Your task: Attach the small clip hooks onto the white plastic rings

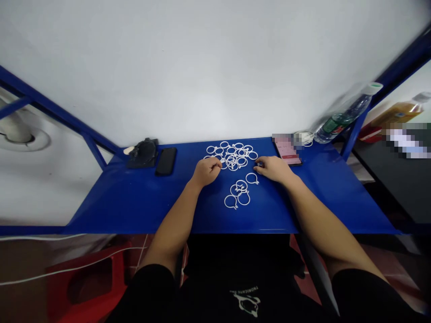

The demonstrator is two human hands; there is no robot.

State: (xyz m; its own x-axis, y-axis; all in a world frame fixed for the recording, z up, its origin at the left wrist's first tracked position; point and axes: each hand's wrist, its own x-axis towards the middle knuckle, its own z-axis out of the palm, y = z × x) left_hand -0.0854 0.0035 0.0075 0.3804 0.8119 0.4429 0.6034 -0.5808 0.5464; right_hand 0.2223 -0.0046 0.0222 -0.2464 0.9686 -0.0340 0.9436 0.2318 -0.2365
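Observation:
A pile of several white plastic rings lies at the back middle of the blue table. A smaller group of white rings lies nearer to me. My left hand rests curled at the left edge of the pile, its fingers pinched on a white ring. My right hand lies on the table right of the pile, fingers curled, fingertips at a ring near the pile's edge; what it holds is hidden.
A black phone and a black bundle lie at the back left. A phone with a lit screen and a coiled white cable sit at the back right. A water bottle leans on the blue frame.

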